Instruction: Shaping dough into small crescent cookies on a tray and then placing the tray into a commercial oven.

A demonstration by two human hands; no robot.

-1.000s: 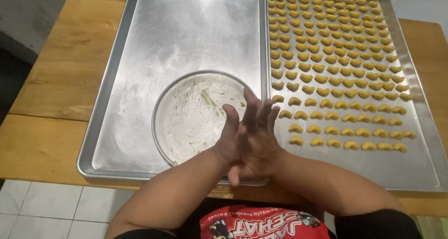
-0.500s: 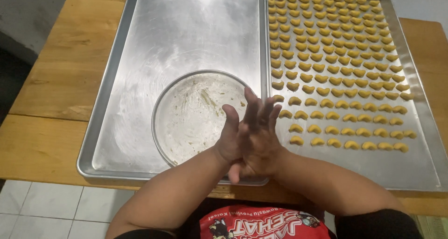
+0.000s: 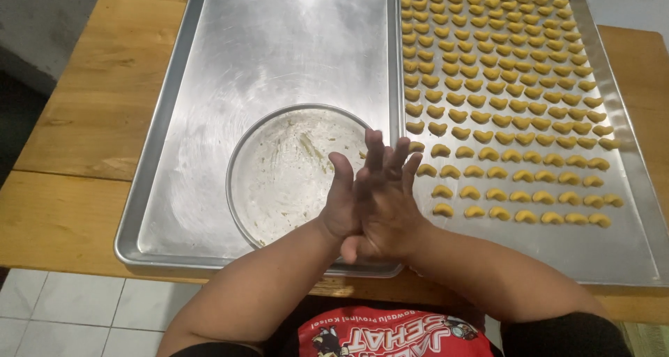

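Wooden table (image 3: 83, 120), pale tiled floor below. Head view: left hand (image 3: 343, 203) and right hand (image 3: 387, 207) pressed palm to palm, fingers straight, likely rolling dough; contents hidden, grip unclear. Just behind hands: smeared round metal plate (image 3: 279, 169) on bare steel tray (image 3: 209, 85). Right of plate: second tray (image 3: 627, 245), rows of small curved yellow dough pieces (image 3: 502, 85).

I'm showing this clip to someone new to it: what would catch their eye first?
Probably the right tray, filled with neat rows of small curved yellow dough pieces. Then the left hand and right hand, pressed palm to palm at the near edge, beside a smeared round metal dish on the otherwise bare left tray.
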